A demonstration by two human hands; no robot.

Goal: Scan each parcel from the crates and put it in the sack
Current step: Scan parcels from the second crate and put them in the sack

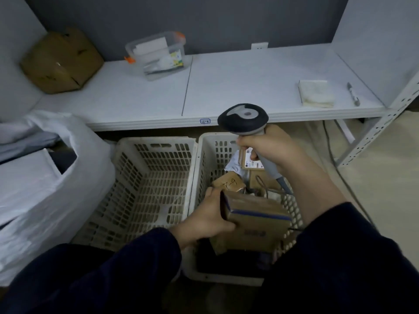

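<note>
A: L hand [204, 220]?
B: Fingers wrapped round a brown parcel [254, 225], held over the near end of the R crate [217, 152].
A: R hand [272, 148]?
B: Grips the scanner [243, 118] handle, head up, over that crate's far end. Sack [56, 177] stands just left of the L crate [156, 159].

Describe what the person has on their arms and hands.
Both arms are in long, dark navy sleeves. The left sleeve and right sleeve are plain, with no markings visible, and stop short of the hands. The left hand and right hand are bare, with no gloves, rings or watch in view.
</note>
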